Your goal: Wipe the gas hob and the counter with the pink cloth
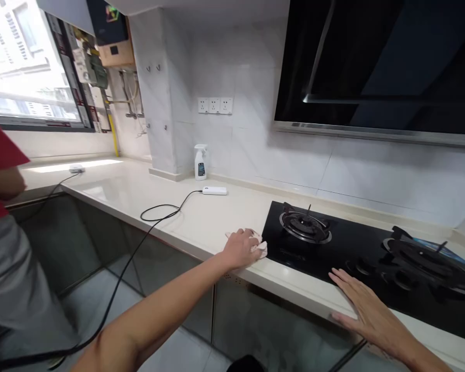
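- While our left grip (239, 249) holds a cloth (260, 250) on the table (112, 183), we have the cloth at the stove's (344, 243) left edge.
- Our right grip (356, 299) is spread wide at the stove's front edge.
- Behind, we see a bottle (200, 165).

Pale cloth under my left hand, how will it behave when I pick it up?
The cloth will probably sag and flop, given how it bunches beneath the left hand. It's likely light, since that hand covers much of it.
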Available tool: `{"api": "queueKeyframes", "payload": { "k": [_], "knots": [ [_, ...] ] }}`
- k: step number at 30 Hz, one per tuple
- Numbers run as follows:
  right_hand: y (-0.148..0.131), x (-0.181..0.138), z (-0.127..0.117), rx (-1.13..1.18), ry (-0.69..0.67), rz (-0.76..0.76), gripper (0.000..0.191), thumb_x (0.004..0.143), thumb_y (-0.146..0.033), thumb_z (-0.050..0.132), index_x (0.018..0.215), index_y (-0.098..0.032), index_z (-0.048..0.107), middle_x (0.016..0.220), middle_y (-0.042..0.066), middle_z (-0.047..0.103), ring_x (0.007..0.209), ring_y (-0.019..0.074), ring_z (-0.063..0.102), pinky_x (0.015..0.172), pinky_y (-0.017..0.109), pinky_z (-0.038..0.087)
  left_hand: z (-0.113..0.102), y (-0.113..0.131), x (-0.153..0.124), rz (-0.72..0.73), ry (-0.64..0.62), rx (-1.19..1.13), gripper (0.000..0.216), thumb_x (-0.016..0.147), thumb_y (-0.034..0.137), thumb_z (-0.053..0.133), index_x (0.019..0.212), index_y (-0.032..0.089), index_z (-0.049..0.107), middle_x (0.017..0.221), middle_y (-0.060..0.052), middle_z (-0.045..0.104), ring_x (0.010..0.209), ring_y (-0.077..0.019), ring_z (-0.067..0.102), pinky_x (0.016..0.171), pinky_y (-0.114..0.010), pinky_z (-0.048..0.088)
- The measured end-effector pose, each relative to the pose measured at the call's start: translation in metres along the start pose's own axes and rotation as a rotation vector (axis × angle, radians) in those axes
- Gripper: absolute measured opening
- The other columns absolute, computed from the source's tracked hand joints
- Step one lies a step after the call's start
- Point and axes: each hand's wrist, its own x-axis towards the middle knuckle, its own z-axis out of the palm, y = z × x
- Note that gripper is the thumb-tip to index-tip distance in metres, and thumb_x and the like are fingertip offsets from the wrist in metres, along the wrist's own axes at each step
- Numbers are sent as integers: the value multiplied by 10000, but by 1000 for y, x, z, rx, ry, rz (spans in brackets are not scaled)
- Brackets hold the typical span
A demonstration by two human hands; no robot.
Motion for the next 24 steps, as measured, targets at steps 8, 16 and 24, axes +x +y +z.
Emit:
{"api": "queueKeyframes", "payload": {
  "k": [8, 16, 24],
  "knots": [
    [10, -1, 12, -14, 56, -31, 903, 953, -781, 530, 1664, -238, 412, 1726, 101, 367, 1594, 355, 352, 1319, 611, 307, -10, 8, -36, 73, 13, -7, 327, 901, 571, 704, 1070, 319, 828, 1305, -53, 736, 1103, -278, 651, 951, -419, 548],
    [15, -2, 20, -56, 82, -50, 880, 959, -776, 533, 1679, -293, 379, 1726, 58, 363, 1576, 362, 377, 1287, 611, 375, -3, -33, -32, -123, 8, -24, 330, 902, 535, 738, 1178, 365, 799, 1347, -12, 729, 1190, -260, 660, 979, -361, 545],
    [12, -3, 14, -43, 56, -47, 886, 959, -782, 525, 1669, -264, 406, 1712, 67, 371, 1560, 380, 401, 1247, 633, 427, -31, -138, -33, -590, 50, 99, 447, 950, 567, 604, 1274, 311, 776, 1454, -118, 653, 1295, -365, 589, 1025, -478, 517]
  ]
}}
